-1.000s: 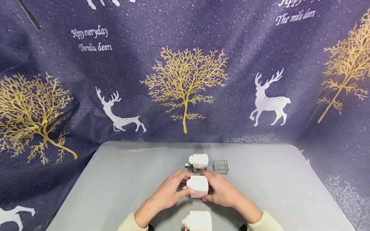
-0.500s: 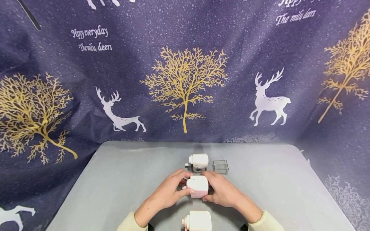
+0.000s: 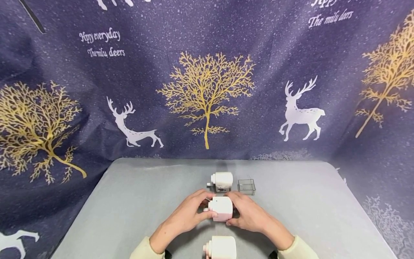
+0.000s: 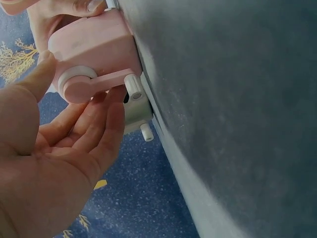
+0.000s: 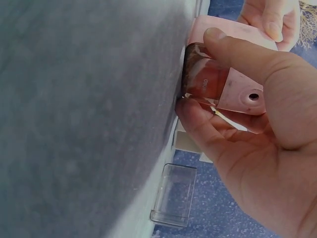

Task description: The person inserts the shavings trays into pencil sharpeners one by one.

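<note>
A pink crank pencil sharpener (image 3: 222, 209) stands on the table between both hands. Its crank faces left, seen in the left wrist view as a pink arm with a white knob (image 4: 132, 87). My left hand (image 3: 185, 215) holds the body, thumb on the near side and fingers on the far side beside the crank. With thumb and finger, my right hand (image 3: 250, 212) grips the right end, where a see-through shavings drawer (image 5: 205, 79) sits in the sharpener, below the pencil hole. Whatever lies inside the drawer is hard to tell.
Behind stands a white pencil sharpener (image 3: 224, 181) with a dark print. Right of it lies a clear, open-topped drawer (image 3: 247, 186). Another whitish sharpener (image 3: 223, 247) is at the near edge, partly cut off. A blue cloth (image 3: 207, 90) with deer and trees hangs behind the grey table (image 3: 136, 201).
</note>
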Motion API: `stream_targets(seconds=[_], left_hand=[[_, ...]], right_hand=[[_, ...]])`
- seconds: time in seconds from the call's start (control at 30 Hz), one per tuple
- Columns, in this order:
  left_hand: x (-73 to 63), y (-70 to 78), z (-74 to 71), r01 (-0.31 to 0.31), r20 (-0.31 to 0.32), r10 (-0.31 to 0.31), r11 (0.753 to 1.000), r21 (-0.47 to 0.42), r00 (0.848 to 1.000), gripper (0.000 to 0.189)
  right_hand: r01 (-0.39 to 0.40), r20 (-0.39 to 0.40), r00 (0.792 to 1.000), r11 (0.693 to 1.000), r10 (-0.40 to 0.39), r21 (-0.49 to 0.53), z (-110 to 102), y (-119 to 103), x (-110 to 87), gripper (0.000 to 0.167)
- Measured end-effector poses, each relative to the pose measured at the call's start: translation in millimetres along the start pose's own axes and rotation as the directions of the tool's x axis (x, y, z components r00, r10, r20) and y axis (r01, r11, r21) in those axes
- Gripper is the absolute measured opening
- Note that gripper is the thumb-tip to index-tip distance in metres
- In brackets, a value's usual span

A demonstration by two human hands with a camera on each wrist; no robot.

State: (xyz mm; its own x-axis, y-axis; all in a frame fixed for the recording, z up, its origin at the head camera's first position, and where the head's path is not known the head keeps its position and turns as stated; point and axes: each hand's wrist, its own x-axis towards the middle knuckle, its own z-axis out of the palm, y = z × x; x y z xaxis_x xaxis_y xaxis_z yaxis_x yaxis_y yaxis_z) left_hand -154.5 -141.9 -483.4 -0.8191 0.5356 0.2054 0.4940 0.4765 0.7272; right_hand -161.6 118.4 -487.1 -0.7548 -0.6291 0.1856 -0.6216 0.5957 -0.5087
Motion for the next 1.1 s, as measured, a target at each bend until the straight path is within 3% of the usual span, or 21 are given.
stream_targets(seconds=[0.37, 0.77, 1.1], left_hand=[[0.6, -1.7, -1.4, -0.034, 0.008, 0.034, 0.999, 0.041, 0.999, 0.046], [2.8, 0.3, -6.3, 0.004, 0.058, -0.009, 0.997, 0.08, 0.998, 0.051], [3.2, -3.1, -9.3, -0.027, 0.074, 0.021, 0.996, 0.08, 0.997, 0.054]], right_hand=[[0.025, 0.005, 1.0, 0.999, -0.025, 0.035, -2, 3, 0.1, 0.072], [0.031, -0.003, 1.0, 0.998, -0.031, 0.055, -5, 6, -3.1, 0.07], [0.069, -0.008, 0.998, 0.989, -0.068, 0.133, -14, 9, -6.5, 0.065]])
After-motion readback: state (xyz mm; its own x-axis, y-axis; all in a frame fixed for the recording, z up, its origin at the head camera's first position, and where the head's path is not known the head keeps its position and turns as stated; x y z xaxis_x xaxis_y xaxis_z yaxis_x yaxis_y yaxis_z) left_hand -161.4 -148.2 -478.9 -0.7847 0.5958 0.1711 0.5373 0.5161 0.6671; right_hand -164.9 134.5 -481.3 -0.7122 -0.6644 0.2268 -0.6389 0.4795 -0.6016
